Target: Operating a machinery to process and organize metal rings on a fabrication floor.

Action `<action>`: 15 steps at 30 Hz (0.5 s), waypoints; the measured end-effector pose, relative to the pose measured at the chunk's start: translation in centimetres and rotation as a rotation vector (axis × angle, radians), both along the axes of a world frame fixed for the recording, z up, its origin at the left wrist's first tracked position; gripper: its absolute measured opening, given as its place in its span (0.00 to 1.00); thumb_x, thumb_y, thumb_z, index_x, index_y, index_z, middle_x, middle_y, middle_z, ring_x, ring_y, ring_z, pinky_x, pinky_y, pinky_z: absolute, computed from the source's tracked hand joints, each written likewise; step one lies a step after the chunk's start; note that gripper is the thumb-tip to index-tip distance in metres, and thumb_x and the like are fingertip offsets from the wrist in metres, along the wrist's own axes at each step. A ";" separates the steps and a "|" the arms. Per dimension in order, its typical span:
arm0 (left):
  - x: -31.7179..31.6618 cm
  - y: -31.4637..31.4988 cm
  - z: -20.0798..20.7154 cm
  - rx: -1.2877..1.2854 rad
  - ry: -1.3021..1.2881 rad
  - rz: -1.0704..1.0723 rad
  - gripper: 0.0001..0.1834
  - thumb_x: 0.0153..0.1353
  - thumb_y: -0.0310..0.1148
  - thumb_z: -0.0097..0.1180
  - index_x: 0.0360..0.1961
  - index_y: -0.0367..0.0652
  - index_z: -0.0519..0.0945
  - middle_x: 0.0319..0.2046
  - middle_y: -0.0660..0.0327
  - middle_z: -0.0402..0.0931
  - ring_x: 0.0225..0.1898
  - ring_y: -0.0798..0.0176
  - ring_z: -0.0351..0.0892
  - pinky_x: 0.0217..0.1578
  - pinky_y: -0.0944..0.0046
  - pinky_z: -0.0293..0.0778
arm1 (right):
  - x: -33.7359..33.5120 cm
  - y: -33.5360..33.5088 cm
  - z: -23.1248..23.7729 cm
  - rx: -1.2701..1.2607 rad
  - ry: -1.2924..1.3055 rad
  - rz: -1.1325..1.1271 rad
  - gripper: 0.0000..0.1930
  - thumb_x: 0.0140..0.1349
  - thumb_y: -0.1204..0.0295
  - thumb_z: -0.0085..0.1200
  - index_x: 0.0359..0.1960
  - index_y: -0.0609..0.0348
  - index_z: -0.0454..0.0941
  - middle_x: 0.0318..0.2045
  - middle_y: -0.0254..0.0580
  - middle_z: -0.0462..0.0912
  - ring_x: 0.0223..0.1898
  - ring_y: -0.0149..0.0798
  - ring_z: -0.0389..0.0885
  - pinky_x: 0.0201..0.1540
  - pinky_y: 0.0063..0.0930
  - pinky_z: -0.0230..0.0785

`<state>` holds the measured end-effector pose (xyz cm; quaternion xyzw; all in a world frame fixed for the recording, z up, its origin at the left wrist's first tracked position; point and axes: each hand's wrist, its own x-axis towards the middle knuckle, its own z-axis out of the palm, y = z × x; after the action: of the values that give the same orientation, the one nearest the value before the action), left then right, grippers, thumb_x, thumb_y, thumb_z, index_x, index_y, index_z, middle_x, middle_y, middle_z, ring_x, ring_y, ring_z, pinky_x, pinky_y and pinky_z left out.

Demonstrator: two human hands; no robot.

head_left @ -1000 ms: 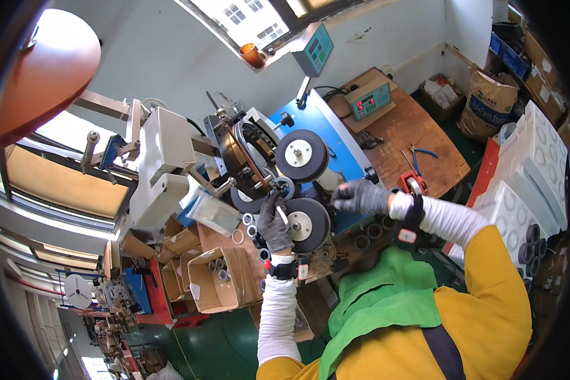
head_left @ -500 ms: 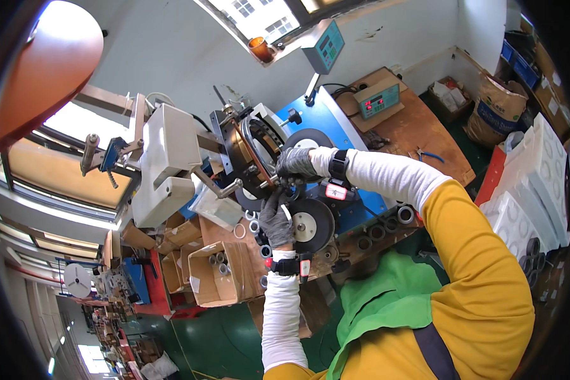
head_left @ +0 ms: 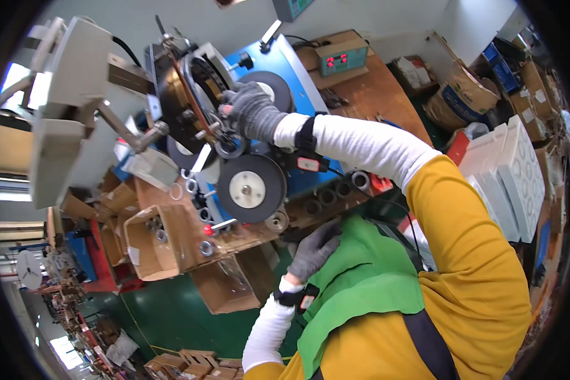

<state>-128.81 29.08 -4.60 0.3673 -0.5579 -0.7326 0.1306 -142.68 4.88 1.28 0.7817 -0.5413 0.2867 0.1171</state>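
My right hand [head_left: 253, 114], in a grey glove, is at the ring-shaped head [head_left: 187, 95] of a bench machine, its fingers curled against it. What those fingers hold, if anything, is hidden. Just below them a dark grey ring [head_left: 231, 147] sits between two black rollers; the nearer roller [head_left: 247, 189] has a white hub, and the farther roller [head_left: 273, 87] is partly behind my hand. My left hand [head_left: 315, 251], gloved too, is away from the machine. It lies at the edge of my green apron [head_left: 367, 278] with its fingers stretched out, holding nothing I can see.
The blue machine base [head_left: 310, 139] stands on a wooden bench [head_left: 386, 88] with a display box [head_left: 343, 60]. Several dark rings [head_left: 327, 196] line its front edge. A cardboard box [head_left: 152, 244] with rings is at the left; another box [head_left: 234, 285] is below. White trays [head_left: 513, 177] are stacked right.
My left hand has left the rollers and come down to my apron. My right hand remains at the ring head. The whole view has shifted, placing the machine farther left and higher.
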 end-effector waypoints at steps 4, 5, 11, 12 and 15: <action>-3.1 -0.6 -12.6 0.738 0.116 0.166 0.24 0.53 0.31 0.54 0.51 0.38 0.65 0.49 0.58 0.67 0.49 0.63 0.67 0.51 0.61 0.63 | -0.1 0.3 -0.1 0.069 0.086 -0.019 0.10 0.45 0.67 0.51 0.31 0.52 0.76 0.38 0.42 0.74 0.43 0.43 0.71 0.41 0.38 0.64; -4.3 -0.8 -14.6 0.921 0.207 0.339 0.19 0.53 0.30 0.54 0.47 0.39 0.68 0.44 0.59 0.70 0.45 0.63 0.70 0.48 0.64 0.65 | -0.6 0.2 -0.4 0.103 0.102 -0.021 0.12 0.45 0.67 0.52 0.34 0.53 0.74 0.41 0.44 0.74 0.45 0.44 0.71 0.42 0.39 0.64; -9.9 -0.2 -27.9 0.920 0.609 0.677 0.17 0.43 0.17 0.43 0.39 0.28 0.67 0.45 0.47 0.68 0.44 0.59 0.69 0.56 0.47 0.59 | 0.4 1.1 -0.6 0.059 0.126 -0.021 0.10 0.47 0.67 0.50 0.33 0.52 0.76 0.38 0.42 0.73 0.45 0.42 0.70 0.43 0.37 0.63; -10.8 -1.1 -26.0 1.189 0.765 0.924 0.17 0.42 0.16 0.42 0.38 0.27 0.67 0.46 0.46 0.67 0.44 0.59 0.69 0.56 0.47 0.58 | 0.1 1.1 -0.7 0.057 0.150 -0.048 0.10 0.47 0.67 0.50 0.33 0.52 0.76 0.38 0.43 0.73 0.45 0.42 0.70 0.44 0.37 0.62; -9.7 -0.8 -24.5 1.223 0.776 0.837 0.21 0.42 0.17 0.42 0.43 0.32 0.67 0.49 0.48 0.66 0.53 0.55 0.63 0.56 0.46 0.57 | -0.5 0.7 -1.4 0.048 0.090 -0.007 0.10 0.47 0.66 0.51 0.32 0.53 0.76 0.38 0.44 0.73 0.43 0.44 0.71 0.42 0.39 0.64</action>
<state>-138.48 28.24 -29.12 0.2720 0.2049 -0.8717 0.3524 -143.17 5.57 -0.07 0.7946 -0.5448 0.2380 0.1236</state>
